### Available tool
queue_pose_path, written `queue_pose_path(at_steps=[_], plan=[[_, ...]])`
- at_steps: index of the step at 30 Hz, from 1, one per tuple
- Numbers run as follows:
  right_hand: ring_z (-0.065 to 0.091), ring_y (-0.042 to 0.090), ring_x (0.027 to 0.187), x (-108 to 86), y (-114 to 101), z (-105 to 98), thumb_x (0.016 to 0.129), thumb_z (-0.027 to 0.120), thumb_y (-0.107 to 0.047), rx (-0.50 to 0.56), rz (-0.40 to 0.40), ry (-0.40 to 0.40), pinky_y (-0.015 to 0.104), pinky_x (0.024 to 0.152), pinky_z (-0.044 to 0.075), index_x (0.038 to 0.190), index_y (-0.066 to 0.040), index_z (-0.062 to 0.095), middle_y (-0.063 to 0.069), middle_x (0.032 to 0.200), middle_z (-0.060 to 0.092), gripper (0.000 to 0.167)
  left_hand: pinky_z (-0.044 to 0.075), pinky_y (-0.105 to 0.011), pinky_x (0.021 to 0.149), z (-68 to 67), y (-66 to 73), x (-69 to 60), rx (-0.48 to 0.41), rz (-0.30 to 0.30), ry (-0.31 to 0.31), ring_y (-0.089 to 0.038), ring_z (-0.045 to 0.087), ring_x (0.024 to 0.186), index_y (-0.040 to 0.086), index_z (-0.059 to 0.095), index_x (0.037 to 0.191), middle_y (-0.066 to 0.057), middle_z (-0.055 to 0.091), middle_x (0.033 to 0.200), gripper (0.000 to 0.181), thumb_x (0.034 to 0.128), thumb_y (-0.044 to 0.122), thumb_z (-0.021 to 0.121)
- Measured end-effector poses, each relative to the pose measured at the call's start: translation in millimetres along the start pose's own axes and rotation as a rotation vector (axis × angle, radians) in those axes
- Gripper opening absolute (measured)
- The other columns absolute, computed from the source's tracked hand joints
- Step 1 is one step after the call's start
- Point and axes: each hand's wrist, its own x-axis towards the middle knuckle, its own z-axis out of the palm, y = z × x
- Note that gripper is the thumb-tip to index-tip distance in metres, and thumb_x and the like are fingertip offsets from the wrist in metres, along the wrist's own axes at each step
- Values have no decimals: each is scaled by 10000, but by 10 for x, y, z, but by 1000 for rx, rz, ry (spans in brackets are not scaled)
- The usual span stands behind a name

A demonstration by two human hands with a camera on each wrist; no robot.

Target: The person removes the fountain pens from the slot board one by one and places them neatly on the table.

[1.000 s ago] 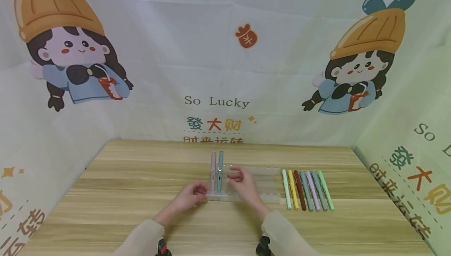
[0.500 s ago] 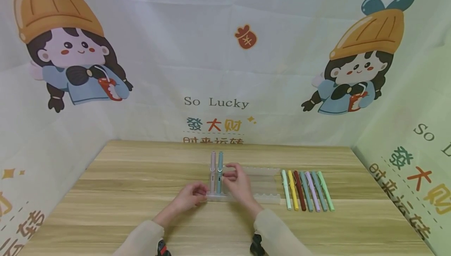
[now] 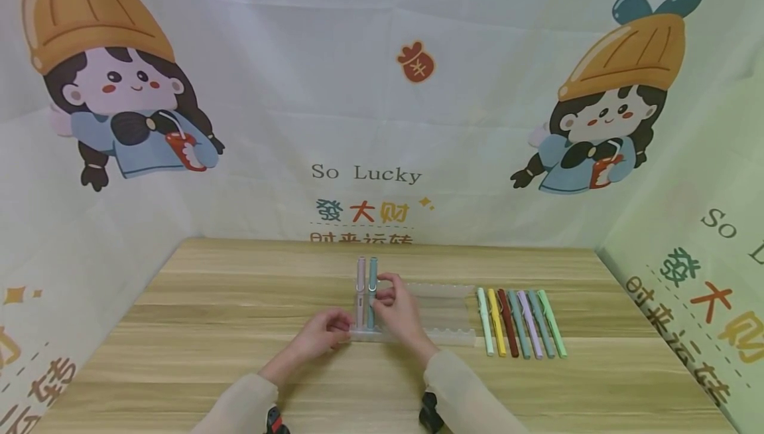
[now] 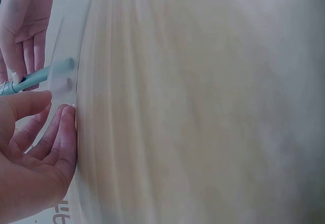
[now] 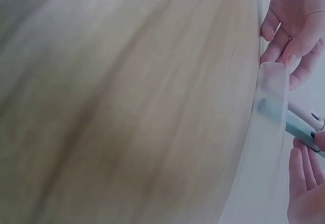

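A clear plastic pen rack [image 3: 444,336] with notched edges lies on the table. A pale pink pen [image 3: 361,294] and a teal pen [image 3: 373,271] rest side by side at its left end, their caps reaching past the far edge. My left hand [image 3: 325,333] holds the rack's near left corner between thumb and fingers; in the left wrist view, that thumb [image 4: 38,102] meets the rack's edge. My right hand [image 3: 401,311] pinches the teal pen at its barrel. The right wrist view shows the thumb on the teal pen [image 5: 299,128], with other fingers behind it.
To the right of the rack lies a row of several capped pens: pale mint [image 3: 486,321], yellow [image 3: 497,322], dark red [image 3: 509,323], blue-grey, lilac [image 3: 530,324] and green [image 3: 552,323]. A printed cloth [image 3: 268,155] hangs behind the wooden table [image 3: 239,288].
My right hand has moved left from over the rack to the teal pen and now pinches it. The left hand stays at the rack's corner.
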Motion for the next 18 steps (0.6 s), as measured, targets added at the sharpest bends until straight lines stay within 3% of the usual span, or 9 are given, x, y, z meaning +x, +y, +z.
queue_pose_path(at_steps=[2,7,13,18], plan=[[604,241,753,34,91,10,747,587,90,-15,3,6,284,674,491,1150,-26,463,149,834,618,437,469,-323,605,-3,10,-6,-1,0,-1,-187,525,759,-90,527,988,-109,549,857,182,819,-27,541],[597,233,776,53,78,-9,757,580,82,-19,-5,27,279,698,484,1154,-39,456,129,840,613,432,470,-323,601,-10,7,1,7,0,0,-191,523,761,-102,521,995,-120,552,874,189,820,-34,540],[588,295,779,50,-119,-113,754,573,110,51,-44,60,325,704,484,1139,15,455,188,830,598,414,470,-387,609,-4,-31,29,5,19,-10,-234,524,767,-130,508,985,-156,548,873,184,815,-64,528],[572,369,775,38,-263,-223,756,562,132,83,-78,61,363,685,485,1126,65,447,262,827,576,393,473,-342,597,-10,-11,7,25,35,-8,-201,526,751,-114,518,980,-122,551,862,181,816,-41,540]])
